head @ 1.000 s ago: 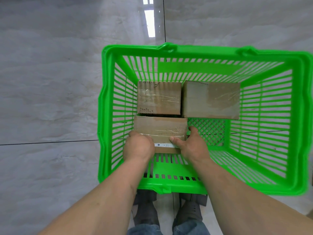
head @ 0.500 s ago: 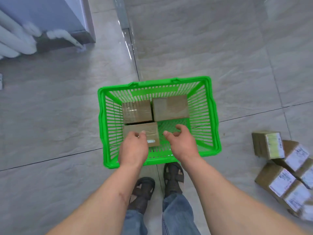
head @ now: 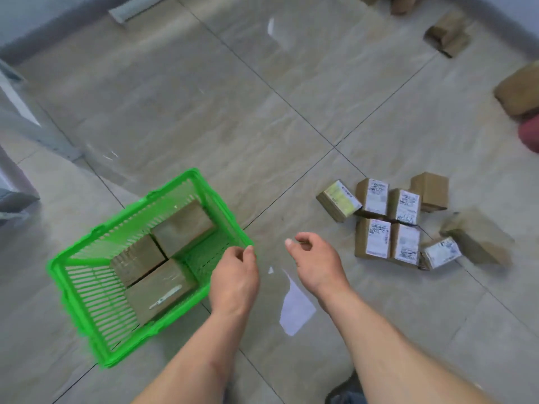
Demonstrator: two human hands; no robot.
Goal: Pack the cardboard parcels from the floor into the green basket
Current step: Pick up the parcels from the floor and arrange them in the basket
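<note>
Three cardboard parcels lie inside the green basket (head: 96, 290) in the head view: one against its far wall (head: 182, 225), one beside it at the left (head: 137, 259), and a third at the near wall (head: 159, 290) with a pale label strip on top. They fill most of the basket floor, leaving one bare patch of green mesh at its right corner.

Both hands are empty and hang over the floor tiles between the basket and the loose stock. The left hand (head: 234, 279) hovers at the basket's right corner, fingers loosely curled with thumb and forefinger close together, gripping nothing; whether a fingertip touches the rim I cannot tell. The right hand (head: 316, 262) is loosely curled too, thumb apart from the fingers, well clear of any box.

To the right, a cluster of labelled parcels (head: 388, 225) sits on the floor, packed edge to edge, with a yellow-labelled parcel (head: 339, 199) at its left end and a tilted brown box (head: 478, 237) at its right. More parcels are scattered toward the far wall, blurred.

Risks, as I judge them: the cluster is tight, so lifting one box may drag or tip its neighbour. The single free patch is narrow, so a careless drop could wedge a parcel askew or force early stacking. The glossy tiles may let the light basket slide if bumped.
</note>
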